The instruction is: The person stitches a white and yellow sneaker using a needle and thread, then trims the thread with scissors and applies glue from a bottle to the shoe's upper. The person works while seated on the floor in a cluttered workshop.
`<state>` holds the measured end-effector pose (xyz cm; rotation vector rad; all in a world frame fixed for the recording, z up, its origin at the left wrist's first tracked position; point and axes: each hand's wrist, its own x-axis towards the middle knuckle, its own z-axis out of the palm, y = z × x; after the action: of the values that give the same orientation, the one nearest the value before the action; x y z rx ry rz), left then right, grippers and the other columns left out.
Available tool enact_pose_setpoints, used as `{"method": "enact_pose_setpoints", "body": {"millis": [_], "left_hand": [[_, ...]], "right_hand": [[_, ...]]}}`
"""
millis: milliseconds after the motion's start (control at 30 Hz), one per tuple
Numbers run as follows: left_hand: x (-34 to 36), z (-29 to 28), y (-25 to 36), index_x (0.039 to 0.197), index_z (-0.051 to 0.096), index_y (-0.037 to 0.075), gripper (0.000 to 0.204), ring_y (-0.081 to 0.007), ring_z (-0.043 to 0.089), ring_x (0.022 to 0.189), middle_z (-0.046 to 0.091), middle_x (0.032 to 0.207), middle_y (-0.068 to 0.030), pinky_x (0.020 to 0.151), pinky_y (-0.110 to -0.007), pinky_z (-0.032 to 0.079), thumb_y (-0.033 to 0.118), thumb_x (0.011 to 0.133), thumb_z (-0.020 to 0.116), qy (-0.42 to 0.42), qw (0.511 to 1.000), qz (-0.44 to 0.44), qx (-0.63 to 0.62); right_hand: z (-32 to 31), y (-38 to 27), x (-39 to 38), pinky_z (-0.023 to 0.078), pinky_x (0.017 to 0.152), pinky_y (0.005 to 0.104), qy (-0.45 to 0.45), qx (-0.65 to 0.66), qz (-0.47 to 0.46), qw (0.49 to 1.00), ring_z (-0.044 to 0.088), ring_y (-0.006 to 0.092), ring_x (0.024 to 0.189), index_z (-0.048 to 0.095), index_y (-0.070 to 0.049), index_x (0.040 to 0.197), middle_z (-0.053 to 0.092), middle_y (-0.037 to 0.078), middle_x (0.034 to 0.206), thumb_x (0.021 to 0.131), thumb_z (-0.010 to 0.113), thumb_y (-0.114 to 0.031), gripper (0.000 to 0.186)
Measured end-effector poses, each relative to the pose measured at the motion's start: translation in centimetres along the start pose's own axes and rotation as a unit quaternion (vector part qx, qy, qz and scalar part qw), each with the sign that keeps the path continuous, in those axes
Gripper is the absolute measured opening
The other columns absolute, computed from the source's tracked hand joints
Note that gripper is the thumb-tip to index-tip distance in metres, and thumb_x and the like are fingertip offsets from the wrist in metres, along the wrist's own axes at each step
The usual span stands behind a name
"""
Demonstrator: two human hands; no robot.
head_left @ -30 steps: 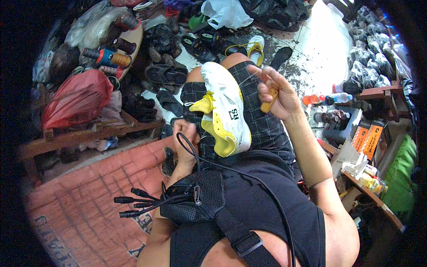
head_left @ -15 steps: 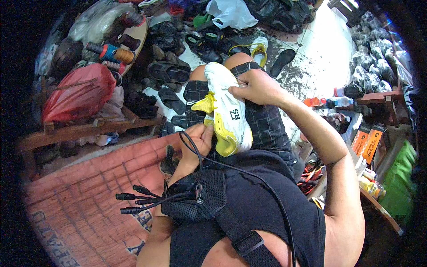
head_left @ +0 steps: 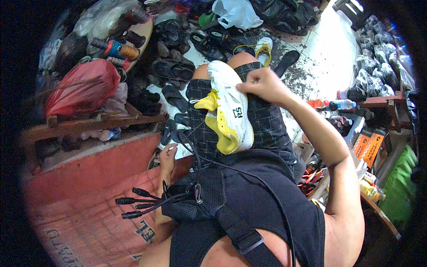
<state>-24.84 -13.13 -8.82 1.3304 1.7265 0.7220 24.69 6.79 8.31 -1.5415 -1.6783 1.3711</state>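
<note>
A white-and-yellow sneaker (head_left: 232,118) lies sideways on plaid shorts (head_left: 272,122), toe toward the knees; the right hand (head_left: 263,85), thumb and fingers pressed together, meets its right edge. Whether the curled left hand (head_left: 167,156) grips anything cannot be told.

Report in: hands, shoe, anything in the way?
Right hand at shoe; left hand apart. Shoe on lap. Black cable loops between left hand and shoe.

A black top (head_left: 249,196), checked shorts (head_left: 269,122) and 1 strap (head_left: 230,224) are worn.
</note>
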Motion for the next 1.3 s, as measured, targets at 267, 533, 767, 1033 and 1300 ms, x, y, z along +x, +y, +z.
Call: {"method": "enact_pose_setpoints", "body": {"millis": [267, 533, 767, 1033, 1300], "left_hand": [[-0.2, -3.8, 11.8, 0.086, 0.062, 0.011, 0.017, -0.0176, 0.062, 0.095, 0.07, 0.111, -0.004, 0.091, -0.039, 0.045, 0.022, 0.094, 0.072, -0.11, 0.81, 0.076, -0.571], [2.1, 3.4, 20.6, 0.094, 0.076, -0.001, 0.019, -0.009, 0.056, 0.061, 0.069, 0.082, -0.003, 0.053, -0.024, 0.045, 0.014, 0.1, 0.067, -0.194, 0.973, -0.072, -0.106], [4.3, 11.0, 25.7, 0.13, 0.065, 0.002, 0.029, -0.0067, 0.054, 0.058, 0.071, 0.089, -0.0025, 0.055, -0.023, 0.045, 0.014, 0.104, 0.062, -0.293, 0.937, -0.084, -0.172], [6.0, 16.8, 23.4, 0.143, 0.053, 0.009, 0.039, -0.0256, 0.068, 0.117, 0.067, 0.128, -0.009, 0.102, -0.043, 0.057, 0.026, 0.108, 0.053, -0.327, 0.763, -0.149, -0.537], [8.5, 20.6, 20.1, 0.149, 0.047, 0.016, 0.054, -0.0301, 0.064, 0.123, 0.061, 0.138, -0.0117, 0.105, -0.05, 0.054, 0.05, 0.109, 0.038, -0.388, 0.53, -0.151, -0.739]], "right_hand": [[-5.2, 3.5, -4.3, 0.054, 0.072, 0.0385, 0.227, -0.004, 0.111, 0.968, 0.069, 0.0223, 0.075, 0.064, -0.003, 0.116, 0.072, 0.015, 0.091, 0.102, 0.055, -0.026, 0.028], [0.5, 0.5, -7.4, 0.056, 0.082, 0.034, 0.083, -0.045, -0.149, 0.984, 0.071, 0.0164, 0.084, 0.07, -0.008, 0.131, 0.076, 0.016, 0.1, 0.097, 0.066, -0.011, 0.034], [1.1, -0.1, -6.9, 0.059, 0.081, 0.0411, 0.086, -0.067, -0.123, 0.986, 0.076, 0.0325, 0.087, 0.077, -0.015, 0.122, 0.076, 0.02, 0.095, 0.094, 0.069, -0.017, 0.029], [-0.3, -2.1, -6.1, 0.059, 0.08, 0.0454, 0.053, -0.222, -0.115, 0.967, 0.074, 0.0364, 0.085, 0.079, -0.02, 0.117, 0.075, 0.018, 0.089, 0.09, 0.066, -0.021, 0.03], [-2.6, -6.3, -3.4, 0.061, 0.08, 0.0469, -0.048, -0.401, -0.115, 0.908, 0.074, 0.0361, 0.087, 0.082, -0.021, 0.104, 0.076, 0.016, 0.095, 0.086, 0.063, -0.018, 0.027]]}}
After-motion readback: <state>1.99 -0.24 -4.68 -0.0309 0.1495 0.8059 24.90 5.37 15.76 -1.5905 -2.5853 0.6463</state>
